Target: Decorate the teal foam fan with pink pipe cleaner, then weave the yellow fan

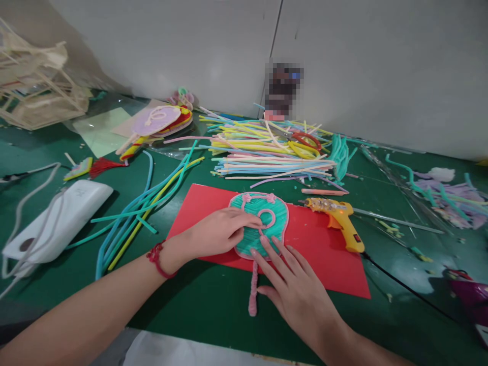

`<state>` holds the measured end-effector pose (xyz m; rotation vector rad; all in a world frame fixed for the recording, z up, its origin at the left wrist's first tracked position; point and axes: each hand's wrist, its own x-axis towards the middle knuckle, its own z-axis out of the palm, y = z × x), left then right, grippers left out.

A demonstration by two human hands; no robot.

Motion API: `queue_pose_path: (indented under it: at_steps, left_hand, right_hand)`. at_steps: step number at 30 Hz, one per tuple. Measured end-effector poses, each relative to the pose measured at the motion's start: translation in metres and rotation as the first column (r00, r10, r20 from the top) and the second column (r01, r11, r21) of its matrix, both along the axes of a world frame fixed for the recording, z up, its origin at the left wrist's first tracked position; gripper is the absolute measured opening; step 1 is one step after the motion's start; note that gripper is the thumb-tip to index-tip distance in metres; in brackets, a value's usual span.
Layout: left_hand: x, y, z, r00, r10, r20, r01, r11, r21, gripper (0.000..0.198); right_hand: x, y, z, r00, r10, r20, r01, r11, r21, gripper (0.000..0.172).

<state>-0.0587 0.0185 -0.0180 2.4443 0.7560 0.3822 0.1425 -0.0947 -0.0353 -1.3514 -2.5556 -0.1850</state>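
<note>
A teal fan made of pipe cleaners, edged in pink, lies on red card, its pink handle pointing toward me. Small pink flowers sit along its upper part. My left hand reaches in over the fan's left side, with thumb and fingertips pinched at a pink pipe cleaner bent into a ring on the teal surface. Spread out flat, my right hand rests its fingertips on the fan's lower edge, beside the handle. The exact grip of the left fingertips is partly hidden.
Right of the fan, a yellow glue gun lies partly on the red card. Behind is a pile of pipe cleaners with scissors. Loose strands, a white power bank and finished fans are leftward.
</note>
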Motion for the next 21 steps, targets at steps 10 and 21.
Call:
queue_pose_path:
  at_steps: [10, 21]
  left_hand:
    - [0.001, 0.000, 0.000, 1.000, 0.001, 0.010, -0.001, 1.000, -0.004, 0.039]
    - [0.001, 0.001, 0.000, 1.000, 0.004, 0.007, -0.003, 1.000, -0.016, 0.040]
  right_hand:
    - [0.007, 0.003, 0.006, 0.997, 0.008, -0.082, -0.023, 0.983, -0.180, 0.047]
    - [0.011, 0.007, 0.006, 0.941, -0.221, -0.255, 0.107, 0.912, -0.397, 0.045]
